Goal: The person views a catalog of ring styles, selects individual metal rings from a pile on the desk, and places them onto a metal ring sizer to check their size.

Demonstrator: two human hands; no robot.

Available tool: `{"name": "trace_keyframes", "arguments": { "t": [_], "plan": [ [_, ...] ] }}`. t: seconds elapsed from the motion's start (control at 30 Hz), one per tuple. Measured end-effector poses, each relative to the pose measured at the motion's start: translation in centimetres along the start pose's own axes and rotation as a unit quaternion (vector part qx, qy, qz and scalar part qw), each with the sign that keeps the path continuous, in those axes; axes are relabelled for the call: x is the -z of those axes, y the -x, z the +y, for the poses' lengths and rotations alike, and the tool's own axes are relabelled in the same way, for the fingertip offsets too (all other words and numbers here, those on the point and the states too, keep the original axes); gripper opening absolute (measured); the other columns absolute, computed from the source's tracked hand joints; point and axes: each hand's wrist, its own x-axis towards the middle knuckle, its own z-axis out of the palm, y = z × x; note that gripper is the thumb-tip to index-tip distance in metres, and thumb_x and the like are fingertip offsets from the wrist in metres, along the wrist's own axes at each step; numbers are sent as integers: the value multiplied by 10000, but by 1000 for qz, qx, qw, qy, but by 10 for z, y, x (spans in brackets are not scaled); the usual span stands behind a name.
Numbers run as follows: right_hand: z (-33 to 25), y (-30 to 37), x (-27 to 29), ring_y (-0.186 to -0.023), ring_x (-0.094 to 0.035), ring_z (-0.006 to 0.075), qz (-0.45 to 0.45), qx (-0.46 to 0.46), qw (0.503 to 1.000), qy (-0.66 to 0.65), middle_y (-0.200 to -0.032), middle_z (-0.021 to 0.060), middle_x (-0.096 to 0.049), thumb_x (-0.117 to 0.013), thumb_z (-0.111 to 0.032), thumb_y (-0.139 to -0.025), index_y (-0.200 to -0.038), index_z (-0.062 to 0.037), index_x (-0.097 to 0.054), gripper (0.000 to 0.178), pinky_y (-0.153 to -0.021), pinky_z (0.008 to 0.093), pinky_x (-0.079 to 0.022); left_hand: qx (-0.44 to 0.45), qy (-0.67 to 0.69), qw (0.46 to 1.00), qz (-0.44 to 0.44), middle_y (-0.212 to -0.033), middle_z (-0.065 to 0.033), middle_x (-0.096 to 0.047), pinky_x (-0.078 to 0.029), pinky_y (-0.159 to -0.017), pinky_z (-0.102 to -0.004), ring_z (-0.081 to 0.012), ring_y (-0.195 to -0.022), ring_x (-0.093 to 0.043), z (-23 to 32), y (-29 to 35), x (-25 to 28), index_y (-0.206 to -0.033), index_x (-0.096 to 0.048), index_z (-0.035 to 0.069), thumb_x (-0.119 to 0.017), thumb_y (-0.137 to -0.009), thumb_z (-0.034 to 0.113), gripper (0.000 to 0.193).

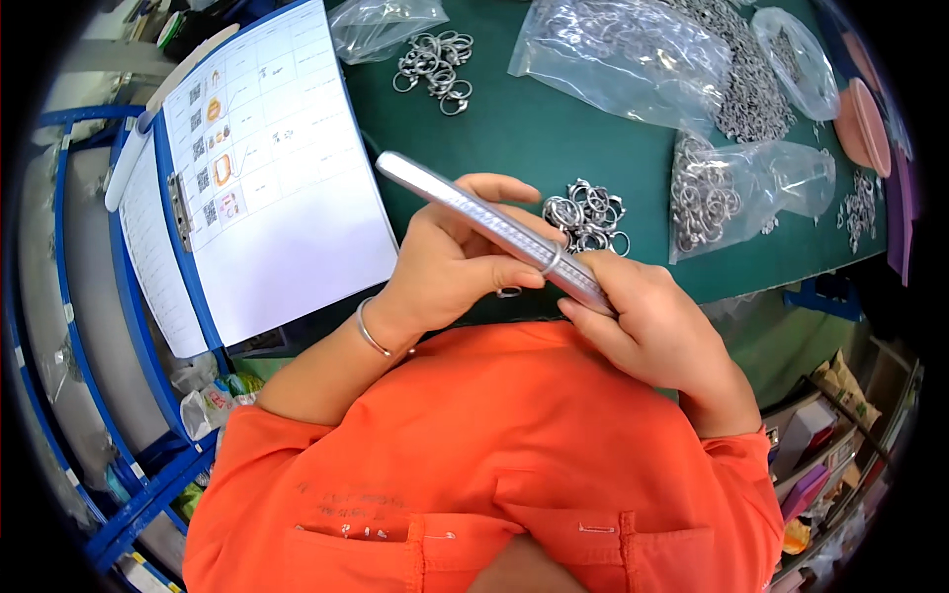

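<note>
1. Silver metal: a tapered ring-sizing rod (491, 225) runs diagonally from upper left to lower right above the near edge of the bench (534, 148), held between both hands in front of the person's chest.
2. The left hand (450, 265) cradles the middle of the rod from below, its grip closed on the rod, with the thumb lying along the near side and the fingers curled over the far side.
3. The right hand (657, 331) clasps the lower, thicker end of the rod; its grip is likewise closed on the rod.
4. A single metal ring (553, 260) sits threaded on the rod, just between the two hands and touching the fingertips of both.
5. A thin silver bangle (372, 334) circles the left wrist; both forearms emerge from orange sleeves (494, 445).
6. A loose heap of metal rings (586, 213) lies on the green bench surface just beyond the hands.
7. A second small heap of rings (437, 61) lies farther off, beside a clear plastic bag (381, 25).
8. Further clear bags holding rings (722, 188) and chain-like parts (692, 59) occupy the far right of the bench.
9. A white printed sheet on a blue clipboard (267, 168) rests at the left, overhanging the bench edge.
</note>
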Motion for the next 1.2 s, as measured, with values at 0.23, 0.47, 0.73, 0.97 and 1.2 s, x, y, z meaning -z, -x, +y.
{"name": "trace_keyframes", "arguments": {
  "t": [0.23, 0.47, 0.73, 0.97, 1.2],
  "plan": [
    [8, 1, -2, -687, -567, 383, 10, 21, 998, 64, -736, 210, -572, -572, -111, -798, -829, 6, -459, 165, -574, 434, -454, 38, 7, 999, 13, -985, -190, -611, -540, -686, -248, -204, -839, -629, -2, 1, 0, -1084, -484, -49, -700, -658, -71, 479],
    [7, 2, -1, -678, -566, 372, 3, -5, 1000, 17, -747, 197, -576, -565, -117, -802, -857, -2, -490, 148, -576, 409, -446, 2, -111, 992, -58, -947, -69, -557, -464, -742, -245, -144, -839, -559, 2, -6, -1, -931, -634, -10, -726, -661, -5, 286],
    [12, 12, 6, -610, -568, 283, 58, -59, 997, -14, -742, 150, -573, -569, -81, -792, -976, -6, -536, 201, -559, 335, -439, 92, 60, 993, -30, -952, -88, -587, -476, -681, -232, -125, -782, -558, -8, -16, -24, -1021, -567, -35, -644, -787, 25, 254],
    [28, 17, 20, -443, -490, 136, -101, -155, 925, -333, -589, 67, -528, -555, -74, -810, -935, 17, -525, 157, -403, 273, -388, 61, 38, 997, -37, -944, -74, -575, -464, -667, -224, -111, -771, -544, -6, -12, -29, -1048, -550, -19, -635, -800, 39, 268],
    [23, 24, 24, -364, -390, 39, -79, -277, 920, -266, -549, -16, -478, -548, -86, -812, -916, -10, -540, 129, -319, 205, -296, -43, 36, 934, 354, -871, -76, -558, -444, -721, -203, -119, -770, -513, 17, -75, 33, -1091, -499, -82, -571, -829, -7, 282]
  ]
}}
